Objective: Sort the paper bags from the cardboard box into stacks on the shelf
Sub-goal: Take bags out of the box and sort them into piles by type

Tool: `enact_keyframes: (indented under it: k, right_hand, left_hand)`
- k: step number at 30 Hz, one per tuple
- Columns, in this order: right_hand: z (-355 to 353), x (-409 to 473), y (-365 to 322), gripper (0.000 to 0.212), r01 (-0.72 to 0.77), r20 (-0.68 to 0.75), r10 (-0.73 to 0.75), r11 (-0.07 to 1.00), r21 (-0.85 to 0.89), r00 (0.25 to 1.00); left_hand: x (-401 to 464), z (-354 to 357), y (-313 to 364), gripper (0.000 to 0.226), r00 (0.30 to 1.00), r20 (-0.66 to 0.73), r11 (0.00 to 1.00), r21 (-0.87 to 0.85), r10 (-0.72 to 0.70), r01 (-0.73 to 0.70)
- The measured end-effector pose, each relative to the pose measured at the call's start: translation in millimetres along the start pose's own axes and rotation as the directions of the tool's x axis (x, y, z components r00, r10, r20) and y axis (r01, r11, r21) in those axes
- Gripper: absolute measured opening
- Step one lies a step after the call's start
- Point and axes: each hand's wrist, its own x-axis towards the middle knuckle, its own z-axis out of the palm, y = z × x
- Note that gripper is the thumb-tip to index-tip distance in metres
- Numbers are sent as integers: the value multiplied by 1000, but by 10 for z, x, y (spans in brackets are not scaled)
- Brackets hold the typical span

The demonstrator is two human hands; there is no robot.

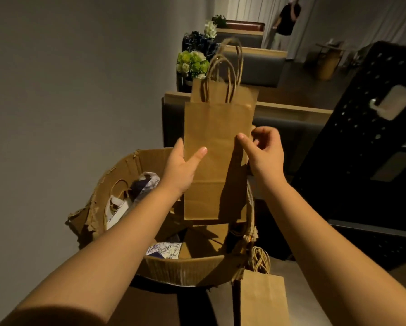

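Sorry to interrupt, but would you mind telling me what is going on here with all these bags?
A person is holding flat brown paper bags upright above a torn cardboard box, left hand gripping one edge, right hand at the other. More bags, some patterned, remain in the box; another brown bag lies beside it.

Two bare forearms reach forward and up from the bottom corners, hands close together at mid-frame. The left hand (182,169) pinches a flat bag (217,149), thumb across its front. The right hand (264,150) grips its right edge, thumb forward, fingers curled.
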Motion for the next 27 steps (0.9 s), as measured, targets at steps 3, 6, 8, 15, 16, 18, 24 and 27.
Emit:
enact_keyframes:
  k: [3, 6, 8, 15, 16, 18, 24, 27]
  right_hand:
    - [-238, 7, -124, 63, -83, 145, 72, 994, 76, 987]
    - [-487, -58, -208, 53, -77, 161, 52, 985, 154, 986]
    - [-655, -128, -220, 45, -37, 150, 14, 988, 152, 989]
    - [-1420, -560, -7, 41, -8, 98, -7, 988, 153, 995]
    - [-1528, -635, 43, 43, -12, 89, -1, 989, 148, 996]
    - [-1739, -787, 170, 44, -39, 75, 28, 988, 149, 997]
    - [-2420, -1245, 692, 41, -189, 86, 185, 981, 41, 979]
    - [-2688, -1400, 986, 37, -263, 37, 267, 962, -75, 963]
  left_hand:
    - [2, 279, 132, 33, 1000, 20, 999, -39, 6, -6]
    - [-70, 568, 272, 78, 997, 73, 999, -37, -20, 23]
    - [-118, 720, 259, 86, 996, 83, 997, -69, -36, 42]
    - [-602, 1349, 190, 63, 992, 107, 997, -34, -61, 65]
    - [-667, 1447, 117, 69, 991, 117, 998, -6, -61, 62]
    - [-818, 1641, 11, 88, 976, 191, 994, 27, -106, 103]
    - [-1297, 2121, -408, 20, 883, 419, 974, 158, -213, 161]
    - [-1465, 2295, -609, 10, 834, 491, 959, 246, -251, 144]
